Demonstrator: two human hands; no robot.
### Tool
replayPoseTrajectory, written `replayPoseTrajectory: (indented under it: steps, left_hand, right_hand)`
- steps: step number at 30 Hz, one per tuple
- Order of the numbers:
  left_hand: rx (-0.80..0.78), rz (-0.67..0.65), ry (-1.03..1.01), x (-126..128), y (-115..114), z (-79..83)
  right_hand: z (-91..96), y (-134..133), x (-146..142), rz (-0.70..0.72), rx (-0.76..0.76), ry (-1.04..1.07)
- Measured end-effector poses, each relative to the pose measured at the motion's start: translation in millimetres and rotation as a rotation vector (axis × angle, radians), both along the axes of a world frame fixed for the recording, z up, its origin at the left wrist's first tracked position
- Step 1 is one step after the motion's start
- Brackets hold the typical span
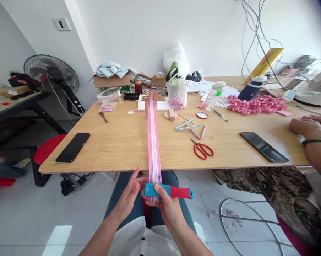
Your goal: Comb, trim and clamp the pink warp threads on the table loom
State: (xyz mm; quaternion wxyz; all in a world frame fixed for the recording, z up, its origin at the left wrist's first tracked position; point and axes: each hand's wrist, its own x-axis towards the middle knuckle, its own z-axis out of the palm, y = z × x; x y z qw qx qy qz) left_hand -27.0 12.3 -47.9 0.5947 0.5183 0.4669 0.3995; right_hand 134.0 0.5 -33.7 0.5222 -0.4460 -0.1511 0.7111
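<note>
A band of pink and white threads (pixel 153 138) runs taut from a cardboard stand (pixel 153 96) on the table down to my lap. My right hand (pixel 170 209) grips a flat tool with a blue head and red handle (pixel 158 190). The tool lies across the near end of the threads, my thumb pressing on top and fingers underneath. Just left of it, my left hand (pixel 128 197) is open with fingers apart, the fingertips close to the threads' edge. Whether they touch cannot be seen clearly. The tool's underside is hidden.
Red-handled scissors (pixel 203 148) lie right of the threads, near several thin sticks (pixel 187 126). Phones rest at the left (pixel 72 147) and right (pixel 264 146). Another person's hands (pixel 308 126) are on the table at far right, beyond pink ruffled trim (pixel 256 105).
</note>
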Motion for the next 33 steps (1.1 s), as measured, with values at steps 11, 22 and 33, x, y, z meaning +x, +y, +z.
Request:
replayPoseTrajectory:
  steps: [11, 22, 33]
  left_hand:
    - [-0.362, -0.462, -0.514, 8, 31, 17.8]
    - [-0.355, -0.581, -0.463, 9, 38, 20.0]
    - [-0.248, -0.499, -0.218, 14, 31, 34.2]
  right_hand:
    - [0.0, -8, -2, 0.034, 0.007, -0.035]
    - [-7.2, -15, -6, 0.018, -0.01, -0.051]
    - [-7.9, -19, -6, 0.046, -0.012, -0.075]
